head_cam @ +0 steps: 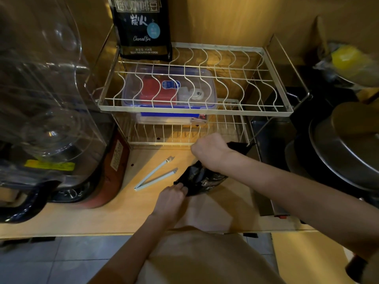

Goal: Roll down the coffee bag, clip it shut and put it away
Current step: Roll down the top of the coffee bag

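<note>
A black coffee bag (202,180) lies on the wooden counter in front of the wire rack. My left hand (172,196) pinches its near left corner. My right hand (211,149) grips the bag's far upper end, and my forearm crosses over the bag and hides its middle. A pale blue bag clip (155,174) lies open in a V on the counter, just left of the bag and untouched. A second black coffee bag (143,27) stands upright at the back left of the rack's top shelf.
The white wire rack (235,112) stands behind the bag, with a clear plastic box (131,93) under its top shelf. A clear-topped appliance (51,119) fills the left. Metal pots and lids (338,152) crowd the right. The counter's front edge (123,234) runs below my hands.
</note>
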